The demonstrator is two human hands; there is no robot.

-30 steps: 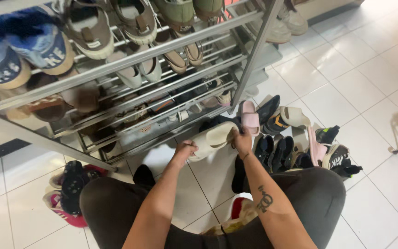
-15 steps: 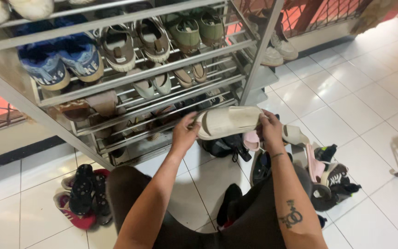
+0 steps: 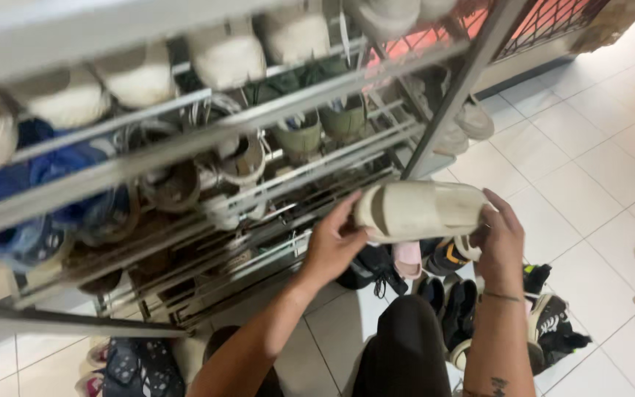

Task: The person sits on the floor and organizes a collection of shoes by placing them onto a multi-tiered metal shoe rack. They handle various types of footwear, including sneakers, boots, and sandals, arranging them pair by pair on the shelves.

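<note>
Head view shows a cream slipper [image 3: 419, 211] held level in the air between both hands, just in front of the lower shelves of a metal shoe rack [image 3: 273, 110]. Its thick sole faces the camera and its length runs left to right. The left hand [image 3: 334, 242] grips the slipper's left end, fingers curled up around the edge and thumb underneath. The right hand [image 3: 500, 239] clasps the right end, fingers wrapped over the top. Both hands are closed on the slipper, and it touches nothing else.

Directly below the slipper, on the white tiled floor [image 3: 582, 169], lies a heap of shoes: a pink slipper [image 3: 407, 259], a black laced shoe [image 3: 372, 266], dark sandals [image 3: 458, 312] and a black-and-white sneaker [image 3: 553, 323] further right. The person's dark-clothed knee [image 3: 406, 345] rises between the forearms.

The rack fills the upper left, blurred. Its tilted shelves carry green shoes [image 3: 321, 129], beige sneakers [image 3: 244, 158], blue shoes [image 3: 38, 198] and pale fluffy slippers [image 3: 229, 59] on the top row. A light sneaker [image 3: 472, 121] sits at the rack's right end. By the lower left edge, a black shoe [image 3: 137, 367] rests on the floor.
</note>
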